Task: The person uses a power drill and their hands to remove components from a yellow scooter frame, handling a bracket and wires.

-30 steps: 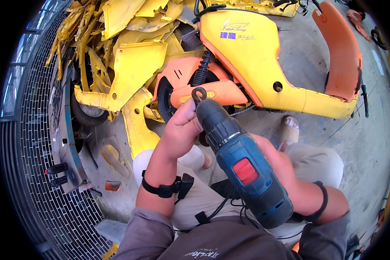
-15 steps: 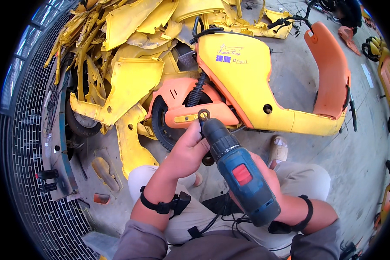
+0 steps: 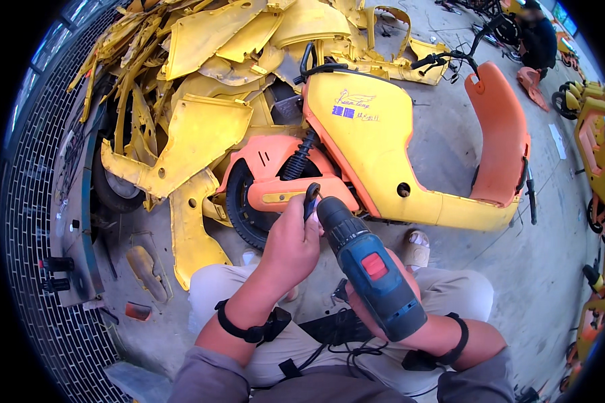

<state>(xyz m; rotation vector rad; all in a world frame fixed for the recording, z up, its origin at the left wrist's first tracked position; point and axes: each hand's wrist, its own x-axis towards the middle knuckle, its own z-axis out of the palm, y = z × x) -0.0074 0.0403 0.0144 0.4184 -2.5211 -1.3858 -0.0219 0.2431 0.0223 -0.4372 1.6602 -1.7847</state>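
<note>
My right hand (image 3: 403,272) is closed around the handle of a cordless drill (image 3: 376,272), dark blue-green with a red patch on top. Its black chuck points away from me and a little left. My left hand (image 3: 292,238) is closed on a dark metal piece with a ring-shaped end (image 3: 312,195), which sticks up past the fingers beside the chuck tip. My fingers hide the rest of that piece. Just beyond both hands stands a yellow and orange scooter (image 3: 363,127), with its orange rear cover (image 3: 302,193) and black rear wheel (image 3: 242,211) nearest.
A heap of yellow body panels (image 3: 208,40) rises at the far left, over another wheel (image 3: 117,188). A loose yellow-brown piece (image 3: 146,272) lies on the concrete floor. Along the right edge stand more yellow scooters (image 3: 595,144). A person in dark clothes (image 3: 539,40) crouches far right.
The ring-shaped end has turned from face-on to more edge-on. Both hands and the drill sit slightly lower and further left in the picture, and the whole view has shifted.
</note>
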